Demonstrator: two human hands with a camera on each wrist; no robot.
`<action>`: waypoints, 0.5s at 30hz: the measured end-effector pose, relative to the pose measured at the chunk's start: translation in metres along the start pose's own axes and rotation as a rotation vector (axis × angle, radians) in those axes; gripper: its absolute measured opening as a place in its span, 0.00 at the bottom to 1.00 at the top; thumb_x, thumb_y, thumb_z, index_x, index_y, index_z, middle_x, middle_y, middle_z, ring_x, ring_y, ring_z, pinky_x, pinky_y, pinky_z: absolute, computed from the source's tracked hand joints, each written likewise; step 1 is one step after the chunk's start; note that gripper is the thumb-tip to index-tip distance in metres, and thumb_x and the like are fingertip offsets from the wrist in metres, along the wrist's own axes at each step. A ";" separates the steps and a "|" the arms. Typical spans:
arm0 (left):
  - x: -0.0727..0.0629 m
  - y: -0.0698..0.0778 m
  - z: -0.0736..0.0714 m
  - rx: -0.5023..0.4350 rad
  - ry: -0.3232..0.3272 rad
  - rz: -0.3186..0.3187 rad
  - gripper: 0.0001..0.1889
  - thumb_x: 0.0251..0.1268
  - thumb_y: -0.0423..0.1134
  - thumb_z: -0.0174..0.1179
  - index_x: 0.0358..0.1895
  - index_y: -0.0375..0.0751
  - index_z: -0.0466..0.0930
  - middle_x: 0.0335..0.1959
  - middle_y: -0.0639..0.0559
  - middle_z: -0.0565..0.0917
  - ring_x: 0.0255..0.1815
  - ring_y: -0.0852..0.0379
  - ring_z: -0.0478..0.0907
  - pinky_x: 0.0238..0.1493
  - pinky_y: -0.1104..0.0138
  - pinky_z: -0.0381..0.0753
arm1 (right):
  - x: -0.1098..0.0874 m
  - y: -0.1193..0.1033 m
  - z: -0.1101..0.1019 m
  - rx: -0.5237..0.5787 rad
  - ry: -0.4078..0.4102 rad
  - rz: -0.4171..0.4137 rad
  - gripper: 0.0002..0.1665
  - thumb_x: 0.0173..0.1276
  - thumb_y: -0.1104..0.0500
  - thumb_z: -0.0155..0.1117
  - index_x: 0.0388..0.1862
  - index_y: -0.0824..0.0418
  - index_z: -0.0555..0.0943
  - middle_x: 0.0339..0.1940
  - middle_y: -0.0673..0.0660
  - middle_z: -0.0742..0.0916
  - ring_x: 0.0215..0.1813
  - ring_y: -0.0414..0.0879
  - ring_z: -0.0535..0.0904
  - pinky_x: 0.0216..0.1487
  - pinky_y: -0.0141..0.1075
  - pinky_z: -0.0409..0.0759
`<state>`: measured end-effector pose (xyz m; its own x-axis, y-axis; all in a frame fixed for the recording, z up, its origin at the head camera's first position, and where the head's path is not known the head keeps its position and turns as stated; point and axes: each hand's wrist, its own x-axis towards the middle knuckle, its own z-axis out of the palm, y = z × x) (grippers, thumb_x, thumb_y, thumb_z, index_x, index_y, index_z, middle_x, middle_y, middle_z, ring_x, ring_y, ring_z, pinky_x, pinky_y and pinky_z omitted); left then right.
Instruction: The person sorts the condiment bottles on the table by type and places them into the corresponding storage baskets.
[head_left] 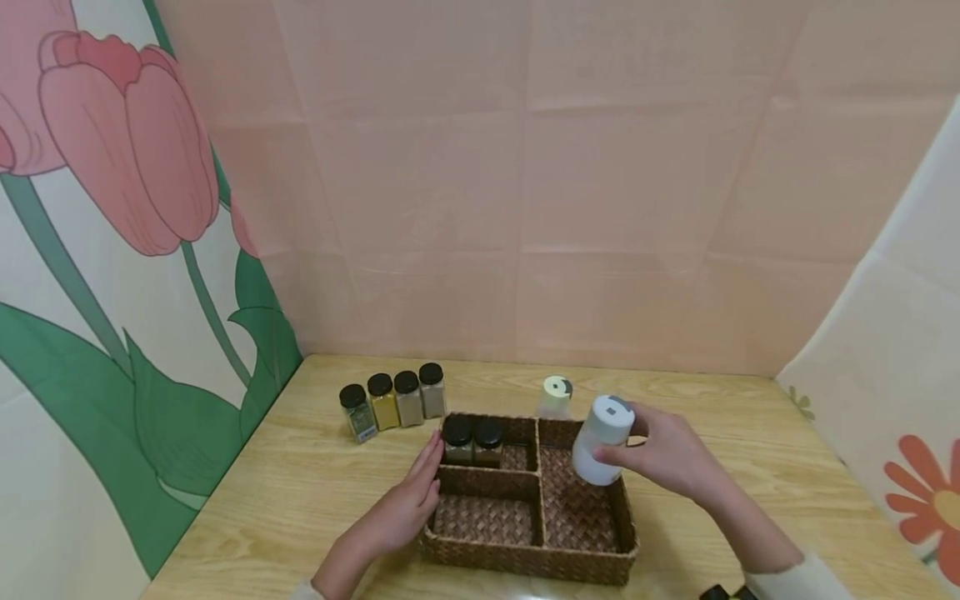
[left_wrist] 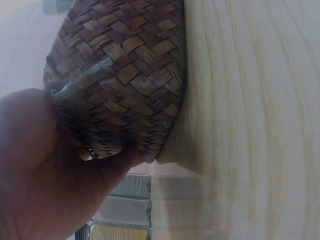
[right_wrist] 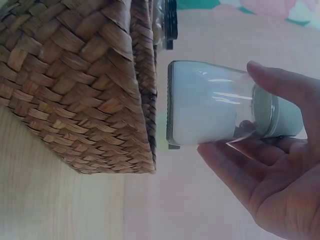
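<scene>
My right hand (head_left: pixel 667 450) grips a clear seasoning jar (head_left: pixel 597 450) with a pale lid, thumb on one side and fingers on the other. White contents fill much of the jar (right_wrist: pixel 205 102), held upright above the right compartment of a brown woven basket (head_left: pixel 528 558). On the basket's left outer side, toward the back corner, rests my left hand (head_left: pixel 405 508), its fingers extended along the wall. The left wrist view shows that hand (left_wrist: pixel 60 175) touching the woven wall (left_wrist: pixel 125 75). Two black-lidded jars (head_left: pixel 472 442) stand in the basket's back-left compartment.
Several black-lidded spice jars (head_left: pixel 408 402) stand in a row behind and left of the basket. Another pale-lidded jar (head_left: pixel 556 398) is behind the basket. A dark object (head_left: pixel 727 592) shows at the bottom edge, near the right sleeve. A pink cloth backdrop (head_left: pixel 525 208) borders the wooden table (head_left: pixel 277 500).
</scene>
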<state>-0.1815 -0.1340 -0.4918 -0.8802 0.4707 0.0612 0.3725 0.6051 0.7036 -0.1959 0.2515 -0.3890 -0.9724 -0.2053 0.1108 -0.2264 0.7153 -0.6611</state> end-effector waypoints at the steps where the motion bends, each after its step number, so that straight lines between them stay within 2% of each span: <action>1: 0.000 0.000 0.000 0.000 -0.001 0.000 0.31 0.86 0.40 0.36 0.82 0.37 0.37 0.84 0.44 0.35 0.82 0.44 0.45 0.76 0.45 0.57 | -0.001 0.000 0.001 0.000 -0.003 0.001 0.52 0.56 0.35 0.77 0.70 0.64 0.74 0.55 0.63 0.87 0.53 0.60 0.85 0.40 0.45 0.87; 8: 0.000 0.001 0.000 -0.001 -0.003 -0.004 0.31 0.85 0.39 0.36 0.82 0.37 0.37 0.84 0.44 0.35 0.82 0.44 0.45 0.76 0.46 0.57 | -0.005 -0.002 0.004 0.016 -0.006 -0.005 0.52 0.55 0.37 0.78 0.70 0.64 0.74 0.55 0.63 0.87 0.53 0.59 0.85 0.41 0.46 0.87; 15: -0.001 0.001 0.000 -0.014 -0.014 -0.013 0.31 0.86 0.40 0.35 0.83 0.38 0.36 0.84 0.51 0.32 0.82 0.45 0.44 0.76 0.46 0.57 | -0.008 -0.002 0.006 0.030 -0.014 -0.002 0.49 0.54 0.37 0.79 0.68 0.63 0.76 0.53 0.61 0.88 0.51 0.58 0.85 0.40 0.44 0.87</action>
<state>-0.1806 -0.1342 -0.4911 -0.8808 0.4717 0.0424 0.3569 0.6023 0.7141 -0.1876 0.2476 -0.3935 -0.9709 -0.2164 0.1022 -0.2267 0.6945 -0.6828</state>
